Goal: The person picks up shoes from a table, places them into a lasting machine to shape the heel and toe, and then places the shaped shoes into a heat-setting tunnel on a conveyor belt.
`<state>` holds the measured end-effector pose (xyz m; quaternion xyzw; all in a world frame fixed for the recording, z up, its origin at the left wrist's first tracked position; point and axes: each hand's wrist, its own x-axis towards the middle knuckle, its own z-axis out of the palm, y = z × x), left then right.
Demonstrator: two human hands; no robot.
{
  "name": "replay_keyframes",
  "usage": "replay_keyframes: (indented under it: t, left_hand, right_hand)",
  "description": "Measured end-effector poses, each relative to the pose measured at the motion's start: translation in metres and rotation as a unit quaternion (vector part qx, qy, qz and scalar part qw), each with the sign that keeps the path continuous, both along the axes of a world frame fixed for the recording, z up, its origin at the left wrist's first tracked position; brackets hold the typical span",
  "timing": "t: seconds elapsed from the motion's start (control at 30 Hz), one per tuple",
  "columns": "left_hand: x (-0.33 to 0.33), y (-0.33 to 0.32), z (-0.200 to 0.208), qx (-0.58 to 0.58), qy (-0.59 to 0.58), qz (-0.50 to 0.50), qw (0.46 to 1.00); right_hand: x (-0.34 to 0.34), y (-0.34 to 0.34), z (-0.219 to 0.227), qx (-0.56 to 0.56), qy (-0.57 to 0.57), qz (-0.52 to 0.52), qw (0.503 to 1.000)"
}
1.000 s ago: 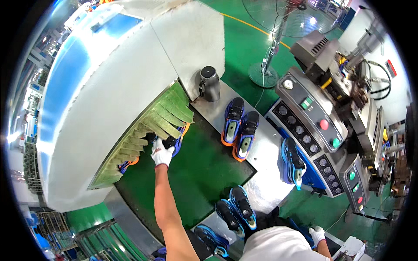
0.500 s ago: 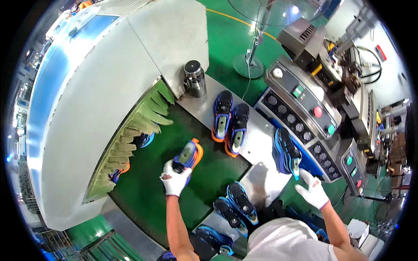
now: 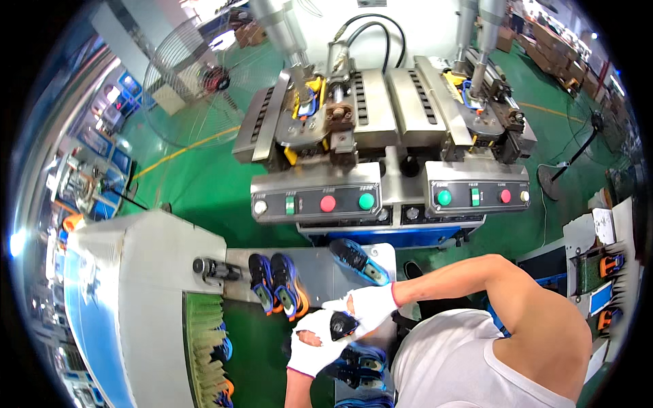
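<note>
Both my hands, in white gloves, meet around one dark shoe [image 3: 343,326] just beyond my body. My left hand [image 3: 314,345] wraps it from the near left, and my right hand [image 3: 371,307] closes over it from the right. Only a black part of the shoe shows between the gloves; the rest is covered. Two black shoes with purple and orange soles [image 3: 289,285] stand side by side past my hands. A black and blue shoe [image 3: 359,261] lies on the metal plate [image 3: 314,256]. More black and blue shoes [image 3: 367,364] sit below my hands.
A brush-fringed machine opening [image 3: 204,347] is at left, with shoes partly inside on a green belt [image 3: 248,347]. A flask [image 3: 216,269] lies at the plate's left end. Ahead stands a double press with button panels [image 3: 316,200]. A large fan [image 3: 204,81] is far left.
My view has turned right toward the press. My right hand, earlier open near the blue shoe, has come over to my left hand, and both now hold the shoe.
</note>
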<state>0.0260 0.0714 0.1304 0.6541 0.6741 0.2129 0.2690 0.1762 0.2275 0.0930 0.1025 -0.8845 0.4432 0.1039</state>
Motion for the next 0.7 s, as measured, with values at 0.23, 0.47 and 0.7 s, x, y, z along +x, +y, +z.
replay_keyframes:
  t: [0.23,0.47,0.7]
  left_hand:
    - [-0.001,0.102,0.043,0.314,0.073,0.185,0.928]
    - [-0.005,0.23,0.038,0.245,0.038,0.248,0.936]
    - [-0.047,0.368,0.041,0.279,0.183,0.129,0.934]
  right_hand:
    - [0.136,0.123,0.008,-0.381,-0.423,-0.21,0.795]
    - [0.215,0.166,-0.008,-0.83,-0.008,-0.08,0.552]
    - [0.22,0.204,0.017,-0.797,0.097,-0.126,0.583]
